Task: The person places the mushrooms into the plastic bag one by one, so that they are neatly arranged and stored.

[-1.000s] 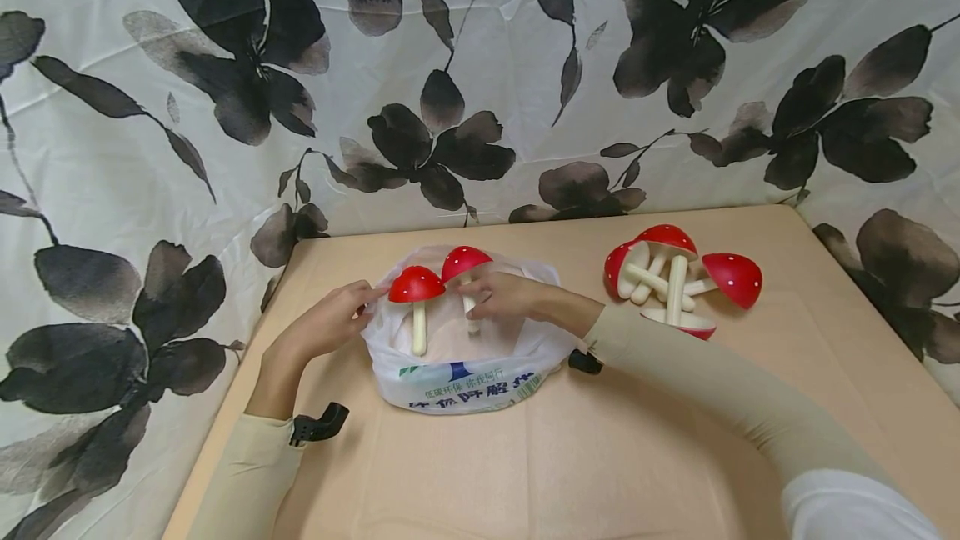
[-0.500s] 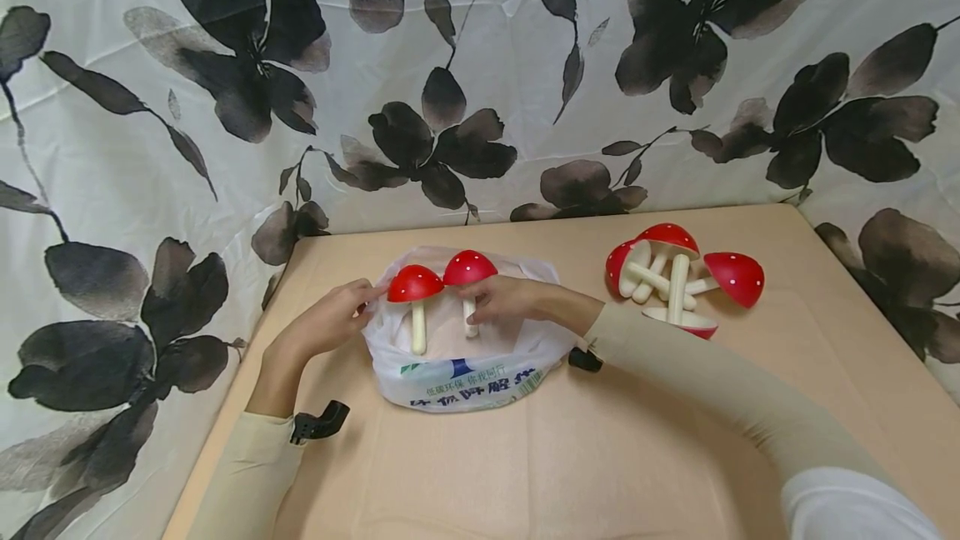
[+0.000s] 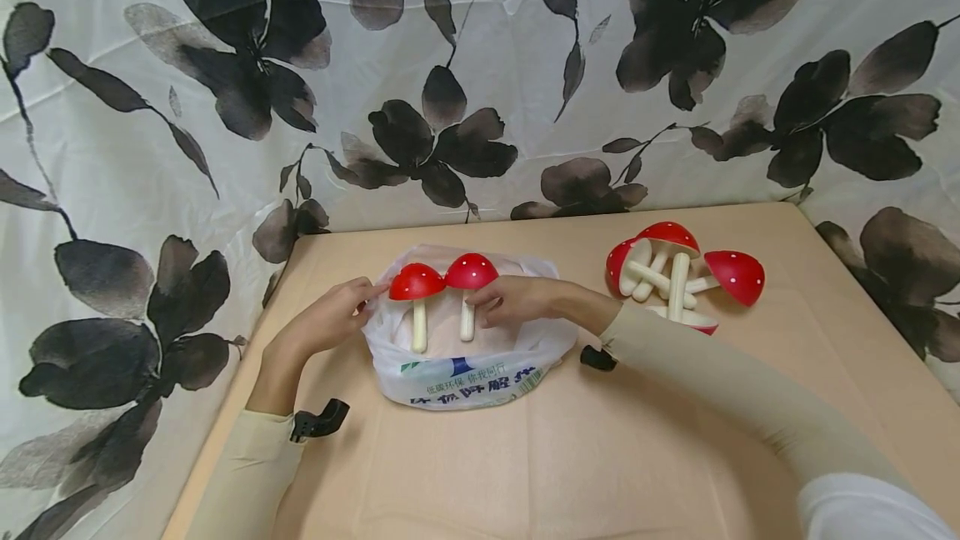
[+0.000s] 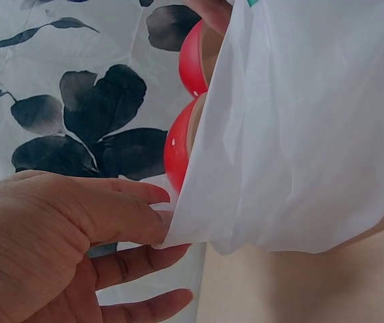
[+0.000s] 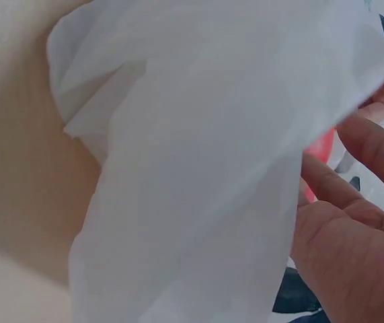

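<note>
A white plastic bag (image 3: 442,397) with printed characters sits open on the table. Two toy mushrooms with white-spotted red caps and pale stems lie inside: a left mushroom (image 3: 416,282) and a right mushroom (image 3: 471,272), their caps close together. My left hand (image 3: 333,317) pinches the bag's left rim between thumb and index finger, as the left wrist view shows; its other fingers extend loosely. My right hand (image 3: 517,300) reaches in over the right side, its loosely bent fingertips right beside the right mushroom's stem. In the right wrist view, the bag (image 5: 192,148) hides part of these fingers.
A pile of several similar mushrooms (image 3: 669,237) lies at the back right of the table (image 3: 480,473). Black wrist devices sit on the left (image 3: 320,420) and right forearms. A floral cloth (image 3: 570,48) hangs behind the table.
The right mushroom has come down and toward the left mushroom, with its stem more upright. My right hand has loosened from the stem and drawn slightly right. My left hand keeps its place.
</note>
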Demonstrator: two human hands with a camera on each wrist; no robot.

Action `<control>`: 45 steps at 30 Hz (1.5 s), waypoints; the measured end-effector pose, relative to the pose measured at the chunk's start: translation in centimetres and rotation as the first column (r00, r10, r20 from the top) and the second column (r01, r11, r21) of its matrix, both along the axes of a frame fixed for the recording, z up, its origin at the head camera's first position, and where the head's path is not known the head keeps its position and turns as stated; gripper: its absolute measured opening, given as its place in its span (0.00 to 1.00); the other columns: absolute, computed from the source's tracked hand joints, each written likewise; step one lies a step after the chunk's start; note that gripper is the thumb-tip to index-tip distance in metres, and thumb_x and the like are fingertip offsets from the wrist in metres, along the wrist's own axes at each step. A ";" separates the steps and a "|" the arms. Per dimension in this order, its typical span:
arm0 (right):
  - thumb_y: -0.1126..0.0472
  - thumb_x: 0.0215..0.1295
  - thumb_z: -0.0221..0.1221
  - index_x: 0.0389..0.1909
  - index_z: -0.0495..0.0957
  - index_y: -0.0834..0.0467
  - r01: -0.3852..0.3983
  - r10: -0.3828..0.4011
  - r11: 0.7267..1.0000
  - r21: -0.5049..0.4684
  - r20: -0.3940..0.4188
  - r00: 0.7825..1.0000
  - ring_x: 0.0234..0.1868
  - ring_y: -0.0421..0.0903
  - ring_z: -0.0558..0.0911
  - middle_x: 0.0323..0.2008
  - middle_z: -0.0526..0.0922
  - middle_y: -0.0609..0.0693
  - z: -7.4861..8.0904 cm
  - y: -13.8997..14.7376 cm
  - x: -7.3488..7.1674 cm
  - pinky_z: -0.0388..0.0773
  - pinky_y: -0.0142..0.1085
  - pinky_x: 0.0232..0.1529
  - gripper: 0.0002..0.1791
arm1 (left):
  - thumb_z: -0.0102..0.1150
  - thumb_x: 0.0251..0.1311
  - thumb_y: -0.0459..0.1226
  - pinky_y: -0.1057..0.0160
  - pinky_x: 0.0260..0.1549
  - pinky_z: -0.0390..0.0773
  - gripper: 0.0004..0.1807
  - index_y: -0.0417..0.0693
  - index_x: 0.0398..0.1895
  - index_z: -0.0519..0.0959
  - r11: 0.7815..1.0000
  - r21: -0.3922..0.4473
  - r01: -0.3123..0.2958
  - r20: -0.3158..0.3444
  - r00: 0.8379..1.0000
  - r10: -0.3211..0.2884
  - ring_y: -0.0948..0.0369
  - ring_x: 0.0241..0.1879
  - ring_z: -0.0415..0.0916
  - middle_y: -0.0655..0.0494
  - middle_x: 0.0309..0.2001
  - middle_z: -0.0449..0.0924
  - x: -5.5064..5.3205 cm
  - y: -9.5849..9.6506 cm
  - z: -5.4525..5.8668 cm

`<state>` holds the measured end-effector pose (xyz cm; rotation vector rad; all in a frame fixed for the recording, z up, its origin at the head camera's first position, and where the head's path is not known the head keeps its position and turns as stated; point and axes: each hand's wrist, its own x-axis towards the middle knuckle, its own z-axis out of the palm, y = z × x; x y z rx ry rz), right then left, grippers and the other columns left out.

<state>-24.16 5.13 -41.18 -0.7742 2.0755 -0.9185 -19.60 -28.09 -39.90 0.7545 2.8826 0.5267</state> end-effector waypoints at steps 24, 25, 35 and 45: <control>0.62 0.71 0.61 0.71 0.72 0.57 0.033 -0.033 0.999 -0.010 0.002 0.999 0.65 0.55 0.76 0.68 0.74 0.58 1.1 2.7 -0.2 0.76 0.46 0.63 0.28 | 0.61 0.61 0.23 0.62 0.35 0.74 0.27 0.32 0.65 0.75 1.000 0.007 -0.008 0.007 1.000 0.008 0.58 0.33 0.69 0.53 0.33 0.74 0.1 0.0 0.1; 0.62 0.71 0.61 0.71 0.72 0.58 0.028 -0.028 0.999 -0.018 0.000 1.000 0.65 0.55 0.77 0.68 0.74 0.58 1.2 2.9 -0.3 0.76 0.46 0.63 0.28 | 0.61 0.61 0.23 0.62 0.35 0.74 0.27 0.32 0.65 0.75 1.000 0.005 -0.008 0.008 1.000 0.008 0.58 0.33 0.69 0.53 0.33 0.74 0.1 0.0 0.1; 0.64 0.71 0.60 0.68 0.74 0.60 0.076 -0.076 0.996 -0.044 0.006 0.997 0.65 0.55 0.77 0.66 0.75 0.59 2.1 5.3 -0.3 0.75 0.45 0.63 0.25 | 0.61 0.60 0.22 0.59 0.37 0.77 0.27 0.31 0.65 0.74 1.000 0.002 -0.019 0.012 1.000 0.019 0.57 0.34 0.71 0.52 0.34 0.75 0.0 0.0 0.2; 0.62 0.69 0.63 0.67 0.76 0.54 0.154 -0.154 0.985 -0.079 0.011 0.988 0.64 0.53 0.78 0.67 0.75 0.57 3.8 8.5 -0.2 0.76 0.45 0.62 0.25 | 0.60 0.60 0.22 0.57 0.38 0.78 0.27 0.30 0.65 0.74 1.000 0.004 -0.015 -0.003 1.000 0.015 0.57 0.35 0.72 0.51 0.35 0.75 0.0 0.0 0.4</control>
